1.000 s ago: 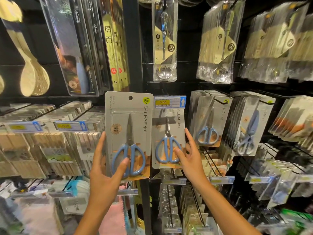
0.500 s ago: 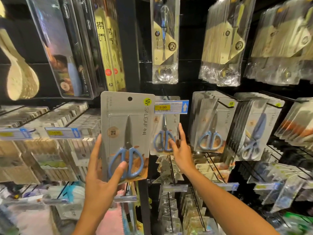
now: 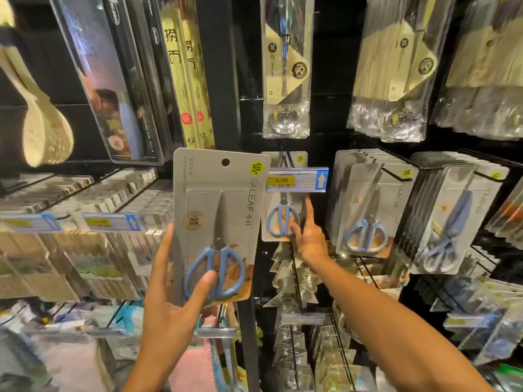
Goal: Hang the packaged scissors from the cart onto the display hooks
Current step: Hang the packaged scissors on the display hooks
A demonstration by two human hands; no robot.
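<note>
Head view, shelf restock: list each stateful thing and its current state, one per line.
Held scissors pack: off the hooks, upright, hang hole free.
Left hand: grips that pack, thumb across the blue handles.
Right hand: fingers straight, touching the hung pack.
Hung scissors pack: on its hook, behind the price tag.
Neighbouring scissors packs: hanging in a row on hooks.

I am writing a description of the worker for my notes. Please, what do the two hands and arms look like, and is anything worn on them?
The left hand and the right hand are both bare: no gloves, rings, watch or bracelet show. Both forearms are also uncovered to the bottom edge of the picture; no sleeve is in view. The fingernails are short and unpainted.
</note>
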